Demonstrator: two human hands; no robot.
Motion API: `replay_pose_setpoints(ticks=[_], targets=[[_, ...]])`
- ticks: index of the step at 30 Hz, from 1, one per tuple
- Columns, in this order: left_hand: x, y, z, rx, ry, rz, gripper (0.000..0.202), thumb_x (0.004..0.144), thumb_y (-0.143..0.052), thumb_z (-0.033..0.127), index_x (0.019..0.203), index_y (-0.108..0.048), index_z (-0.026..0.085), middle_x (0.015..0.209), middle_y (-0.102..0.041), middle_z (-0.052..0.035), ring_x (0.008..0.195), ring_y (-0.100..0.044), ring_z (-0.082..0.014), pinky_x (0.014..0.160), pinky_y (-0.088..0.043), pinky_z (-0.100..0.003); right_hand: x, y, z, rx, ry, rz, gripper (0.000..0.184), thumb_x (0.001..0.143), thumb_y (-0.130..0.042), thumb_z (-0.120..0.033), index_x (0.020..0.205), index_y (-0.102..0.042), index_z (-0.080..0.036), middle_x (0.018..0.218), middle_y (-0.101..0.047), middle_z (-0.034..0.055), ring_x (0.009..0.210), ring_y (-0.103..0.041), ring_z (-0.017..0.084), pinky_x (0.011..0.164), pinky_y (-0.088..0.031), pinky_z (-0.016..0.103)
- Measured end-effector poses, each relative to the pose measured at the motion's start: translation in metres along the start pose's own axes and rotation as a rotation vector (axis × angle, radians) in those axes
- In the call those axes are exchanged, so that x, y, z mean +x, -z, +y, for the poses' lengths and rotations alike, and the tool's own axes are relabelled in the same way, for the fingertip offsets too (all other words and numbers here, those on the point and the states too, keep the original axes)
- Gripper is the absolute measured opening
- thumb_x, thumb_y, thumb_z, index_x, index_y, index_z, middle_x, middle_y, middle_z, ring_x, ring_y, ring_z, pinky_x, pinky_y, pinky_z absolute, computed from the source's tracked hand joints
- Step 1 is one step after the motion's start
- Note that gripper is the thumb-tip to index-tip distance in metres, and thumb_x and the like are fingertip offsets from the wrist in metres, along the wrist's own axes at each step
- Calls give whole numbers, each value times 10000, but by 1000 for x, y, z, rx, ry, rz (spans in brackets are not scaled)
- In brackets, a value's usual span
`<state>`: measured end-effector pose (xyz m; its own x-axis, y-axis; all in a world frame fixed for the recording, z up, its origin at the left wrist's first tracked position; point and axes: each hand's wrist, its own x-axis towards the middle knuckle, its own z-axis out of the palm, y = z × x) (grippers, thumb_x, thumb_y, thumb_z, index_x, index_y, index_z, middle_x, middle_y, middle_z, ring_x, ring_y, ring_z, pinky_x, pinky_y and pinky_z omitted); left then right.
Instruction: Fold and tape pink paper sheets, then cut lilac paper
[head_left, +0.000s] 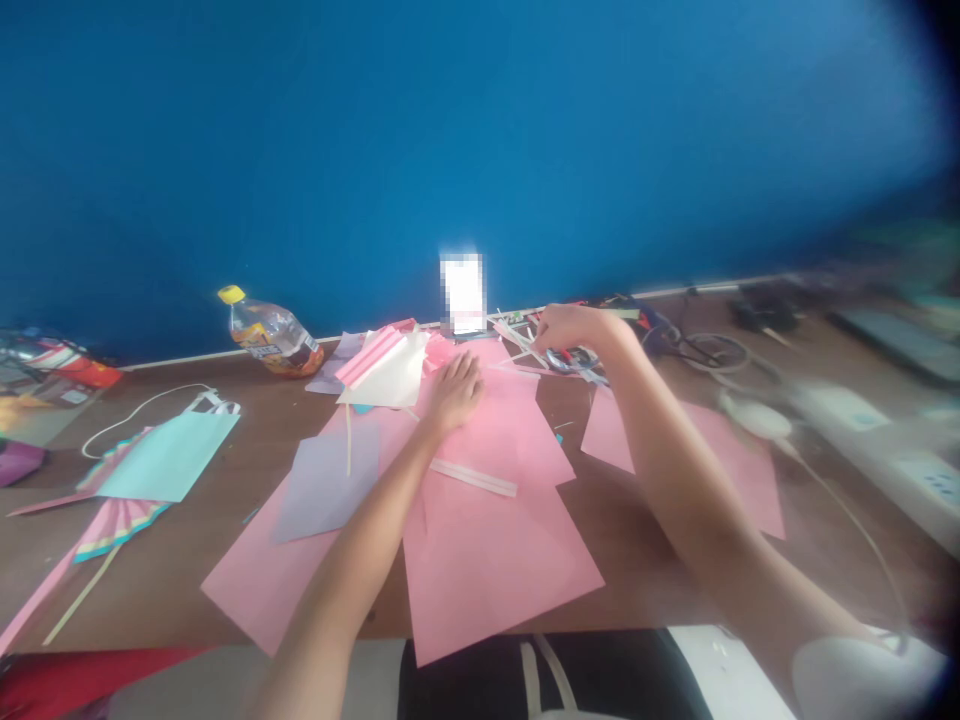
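Observation:
My left hand (pixel 455 388) lies flat, fingers stretched out, on overlapping sheets of pink paper (pixel 499 560). Just below it, a narrow pale strip (pixel 476 478) rests across the pink paper. To its left are a folded pink-and-white paper piece (pixel 390 368) and a lilac sheet (pixel 330 485). Over by the wall, my right hand (pixel 571 328) reaches down with bent, closed fingers into a heap of thin paper strips (pixel 517 340) and small items. What those fingers hold, if anything, is too blurred to make out.
A bottle with a yellow cap (pixel 274 335) leans near the wall. At left lies a mint paper piece with pleated, striped edges (pixel 169 455). A pink sheet (pixel 735 460) sits under my right forearm. Cables, a white adapter (pixel 757 415) and blurred devices occupy the right side.

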<state>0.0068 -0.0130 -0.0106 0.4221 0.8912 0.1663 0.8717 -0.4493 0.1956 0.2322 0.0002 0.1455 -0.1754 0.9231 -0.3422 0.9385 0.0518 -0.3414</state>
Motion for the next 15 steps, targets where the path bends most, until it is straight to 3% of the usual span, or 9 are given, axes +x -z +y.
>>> replay_pose_setpoints(ticks=[5,9,12,15], targets=[[-2,3,-4,-39,-17,-9,525,985,-309,366,1444,-396,127,1571,-338,-161,1490,-251,-276,1223,-194,-475,5,-1,5,62,32,52,208,710,-733,-221,558,-602,-170,464,-408,-9,450,-349,104,471,-220,279],[-4,10,-4,-78,-47,104,384,960,-429,326,1300,-474,154,1467,-444,-163,1430,-343,-265,1154,-338,-450,5,0,4,164,43,74,177,736,-725,-256,601,-645,-175,467,-340,-33,438,-264,84,476,-194,284],[-8,15,8,-31,-69,160,276,932,-431,181,1188,-532,186,1324,-529,-127,1292,-467,-250,1054,-446,-407,8,0,3,232,28,111,161,750,-705,-257,617,-658,-177,469,-315,-36,448,-251,87,480,-196,284],[-13,16,24,37,-41,116,307,903,-358,68,1100,-564,182,1177,-581,-128,1167,-538,-249,986,-487,-393,10,-2,3,254,14,147,143,748,-690,-231,623,-654,-172,467,-312,-36,457,-262,90,483,-204,282]])
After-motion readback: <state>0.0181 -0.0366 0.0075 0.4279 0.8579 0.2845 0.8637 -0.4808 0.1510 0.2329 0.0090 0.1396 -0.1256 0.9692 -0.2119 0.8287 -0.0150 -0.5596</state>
